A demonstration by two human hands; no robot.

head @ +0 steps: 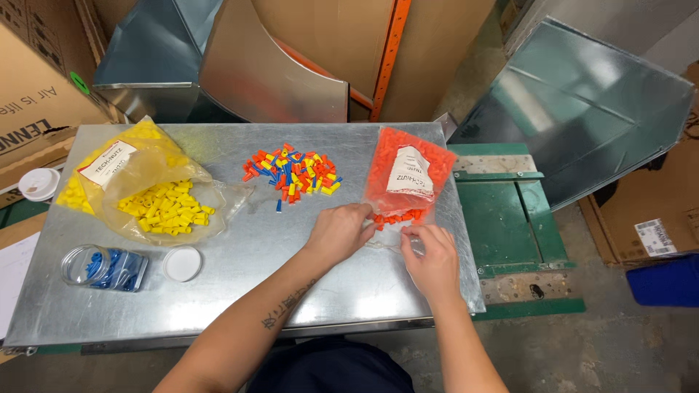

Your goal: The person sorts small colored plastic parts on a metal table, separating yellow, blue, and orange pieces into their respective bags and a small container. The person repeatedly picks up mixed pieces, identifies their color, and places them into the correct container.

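Crinkly clear bag point(405, 178) of orange cones, mouth pinched in left hand point(338, 233) grip; right hand point(431, 256) likewise

A clear plastic bag of yellow wire connectors point(156, 200) is laid at the left of the galvanised sheet-metal tabletop point(240, 291). A mixed-colour connector pile point(293, 173) is spread far-centre. A clear jar of blue connectors point(105, 268) and its white lid point(182, 263) are placed near-left.

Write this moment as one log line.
left hand: holds orange bag mouth | right hand: holds same mouth | mixed pile: untouched
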